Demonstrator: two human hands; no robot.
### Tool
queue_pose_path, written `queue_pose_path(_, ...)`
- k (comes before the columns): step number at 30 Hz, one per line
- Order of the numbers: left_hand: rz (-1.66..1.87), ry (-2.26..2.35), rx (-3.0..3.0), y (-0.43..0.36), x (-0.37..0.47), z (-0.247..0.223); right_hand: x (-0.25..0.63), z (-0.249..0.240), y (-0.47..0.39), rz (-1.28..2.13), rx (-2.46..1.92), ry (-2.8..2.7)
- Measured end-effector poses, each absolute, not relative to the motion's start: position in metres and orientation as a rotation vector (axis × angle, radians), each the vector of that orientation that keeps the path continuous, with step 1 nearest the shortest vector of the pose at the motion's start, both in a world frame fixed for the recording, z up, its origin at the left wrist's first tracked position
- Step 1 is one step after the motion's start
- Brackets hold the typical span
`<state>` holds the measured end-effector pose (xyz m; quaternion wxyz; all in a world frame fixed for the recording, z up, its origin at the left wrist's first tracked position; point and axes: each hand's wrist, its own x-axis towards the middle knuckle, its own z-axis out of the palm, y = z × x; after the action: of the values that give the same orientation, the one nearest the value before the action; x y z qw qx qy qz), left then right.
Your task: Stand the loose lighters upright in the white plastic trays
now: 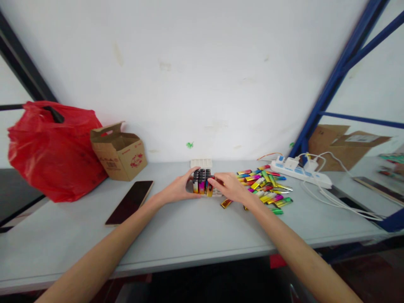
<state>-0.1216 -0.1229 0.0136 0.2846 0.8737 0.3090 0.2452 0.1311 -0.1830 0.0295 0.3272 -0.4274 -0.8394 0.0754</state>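
Observation:
Several cigarette lighters [201, 185] with black tops stand upright in close rows in a pale tray [217, 192] on the table. My left hand [179, 185] curves round the left side of these rows, thumb at the back and fingers along the front. Pinched in my right hand [229, 185] is a gold and red lighter [210, 190], upright at the front right of the rows. A loose pile of shiny coloured lighters [263, 185] lies to the right of that hand. Behind the rows, a second pale tray [201, 163] rests near the wall.
A dark phone [130, 203] lies left of my left forearm. Further left are an open cardboard box [121, 153] and a red plastic bag [58, 151]. A white power strip [301, 173] with cables sits behind the pile, near a blue metal frame [334, 80] and another carton [337, 147].

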Motion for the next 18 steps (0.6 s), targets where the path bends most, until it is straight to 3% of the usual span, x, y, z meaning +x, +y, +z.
queue_pose_path(18,0.623,0.828,2.332,-0.1226,-0.1216,0.014,0.138,0.029,-0.1802,0.138,-1.362,-2.355)
